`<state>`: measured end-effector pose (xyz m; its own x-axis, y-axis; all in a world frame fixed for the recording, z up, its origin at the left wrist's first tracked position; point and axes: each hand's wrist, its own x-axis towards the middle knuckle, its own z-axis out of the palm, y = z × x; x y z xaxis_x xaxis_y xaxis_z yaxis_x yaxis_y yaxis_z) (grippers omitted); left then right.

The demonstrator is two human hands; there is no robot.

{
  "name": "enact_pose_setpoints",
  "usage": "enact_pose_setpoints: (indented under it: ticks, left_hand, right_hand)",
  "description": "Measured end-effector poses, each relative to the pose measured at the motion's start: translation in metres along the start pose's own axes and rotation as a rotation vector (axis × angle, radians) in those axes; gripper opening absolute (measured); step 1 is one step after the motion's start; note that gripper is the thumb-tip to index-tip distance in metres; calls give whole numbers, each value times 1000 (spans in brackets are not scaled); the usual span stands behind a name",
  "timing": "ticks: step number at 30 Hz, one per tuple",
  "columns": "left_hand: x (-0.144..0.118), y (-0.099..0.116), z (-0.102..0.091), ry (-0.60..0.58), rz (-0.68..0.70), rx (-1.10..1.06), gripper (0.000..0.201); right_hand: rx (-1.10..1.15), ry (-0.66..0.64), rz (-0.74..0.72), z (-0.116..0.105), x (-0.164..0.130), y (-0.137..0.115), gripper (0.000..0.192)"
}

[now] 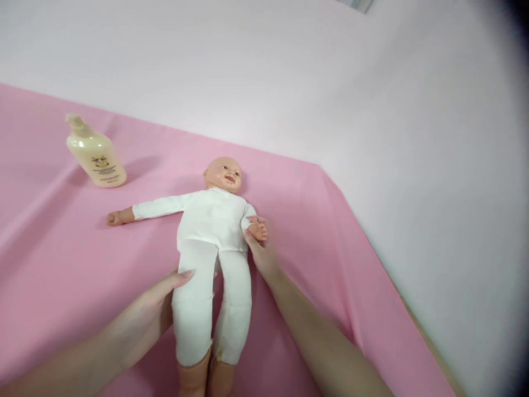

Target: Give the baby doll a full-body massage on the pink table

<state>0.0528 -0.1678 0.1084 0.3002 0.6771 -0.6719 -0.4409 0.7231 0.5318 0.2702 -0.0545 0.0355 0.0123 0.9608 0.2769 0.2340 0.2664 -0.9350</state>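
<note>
A baby doll (pixel 212 223) with a white cloth body and plastic head, hands and feet lies face up, head away from me. My left hand (pixel 165 295) wraps round the doll's thigh on the left, thumb on top and fingertips showing between the legs. At the doll's arm on the right, my right hand (pixel 262 251) grips near the wrist, its thumb on the white sleeve; the other fingers are mostly hidden behind the arm. The doll's other arm stretches out to the left. Its feet run out of the bottom of the view.
A pump bottle (pixel 97 154) of pale yellow liquid stands to the upper left, beyond the doll's outstretched arm. Pink cloth (pixel 306 220) with some creases covers the table, its edge running along the back and down the right. A pale wall or floor surface lies beyond.
</note>
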Motion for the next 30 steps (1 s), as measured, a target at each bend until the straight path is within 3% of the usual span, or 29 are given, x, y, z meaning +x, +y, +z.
enact_pose_setpoints:
  ticks: [30]
  left_hand:
    - [1,-1,-1,-13,-1,-26,54]
  right_hand:
    - [23,-25,8,0,0,-1,27]
